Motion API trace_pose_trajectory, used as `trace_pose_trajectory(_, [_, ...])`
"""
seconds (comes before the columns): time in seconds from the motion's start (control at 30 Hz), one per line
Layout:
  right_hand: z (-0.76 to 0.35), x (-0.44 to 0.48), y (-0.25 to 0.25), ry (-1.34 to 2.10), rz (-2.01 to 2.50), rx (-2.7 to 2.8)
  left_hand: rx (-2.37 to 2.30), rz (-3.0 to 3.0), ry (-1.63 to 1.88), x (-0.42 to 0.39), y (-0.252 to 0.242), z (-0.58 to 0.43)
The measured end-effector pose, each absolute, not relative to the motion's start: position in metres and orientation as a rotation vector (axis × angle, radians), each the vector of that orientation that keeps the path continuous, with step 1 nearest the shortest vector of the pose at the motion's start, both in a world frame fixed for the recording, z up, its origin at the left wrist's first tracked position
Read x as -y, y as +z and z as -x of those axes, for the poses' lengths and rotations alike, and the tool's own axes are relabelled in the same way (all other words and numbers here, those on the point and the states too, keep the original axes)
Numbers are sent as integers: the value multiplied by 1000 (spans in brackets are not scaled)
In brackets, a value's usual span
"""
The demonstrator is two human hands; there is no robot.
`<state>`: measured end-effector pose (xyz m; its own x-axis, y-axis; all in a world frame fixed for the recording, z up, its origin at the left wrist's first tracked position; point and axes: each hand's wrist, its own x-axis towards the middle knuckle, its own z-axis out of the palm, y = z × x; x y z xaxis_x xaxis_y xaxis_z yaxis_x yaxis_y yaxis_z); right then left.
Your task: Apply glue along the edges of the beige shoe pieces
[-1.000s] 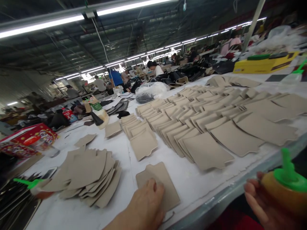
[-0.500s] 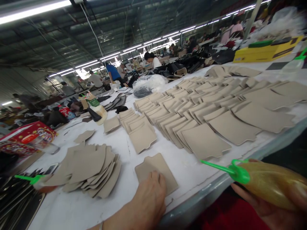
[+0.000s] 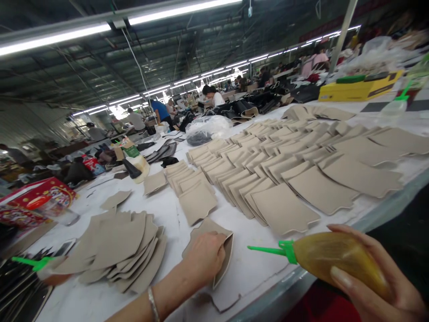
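My left hand [image 3: 206,255] is closed on a beige leather-like piece [image 3: 201,228], whose right edge curls up off the white table. Its fingertips are partly hidden behind the knuckles and the piece. In my right hand [image 3: 378,277] lies a squeeze bottle [image 3: 335,257] of amber liquid, its green nozzle pointing left toward that piece. Left of my left hand a loose pile of similar beige pieces [image 3: 124,237] is fanned out. Beyond both hands, overlapping rows of beige pieces [image 3: 284,203] cover much of the table.
The white table [image 3: 254,286] has its front edge close to me. A second green-tipped bottle [image 3: 50,270] is at left, near a red patterned box [image 3: 50,197]. A clear plastic bag [image 3: 209,127] and a yellow box [image 3: 360,87] stand farther back. Several people work in the background.
My left hand has taken hold of the flat piece and lifted its right edge. My right hand has brought the bottle leftward, closer to the piece. The view has shifted slightly.
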<state>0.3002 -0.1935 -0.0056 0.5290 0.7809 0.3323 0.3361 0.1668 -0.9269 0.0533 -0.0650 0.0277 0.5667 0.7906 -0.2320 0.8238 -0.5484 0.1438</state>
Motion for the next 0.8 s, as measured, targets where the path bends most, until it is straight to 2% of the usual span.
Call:
trace_pose_trajectory(0.1, [-301, 184, -10, 584, 1386, 998, -1351, -2516, -81, 64, 21, -59])
trace_pose_trajectory(0.4, [-290, 151, 0, 129, 1446, 1639, -1219, -2419, 140, 68, 11, -60])
trace_pose_trajectory(0.8, [-285, 148, 3, 144, 1451, 1781, -1194, -2415, 134, 64, 12, -58])
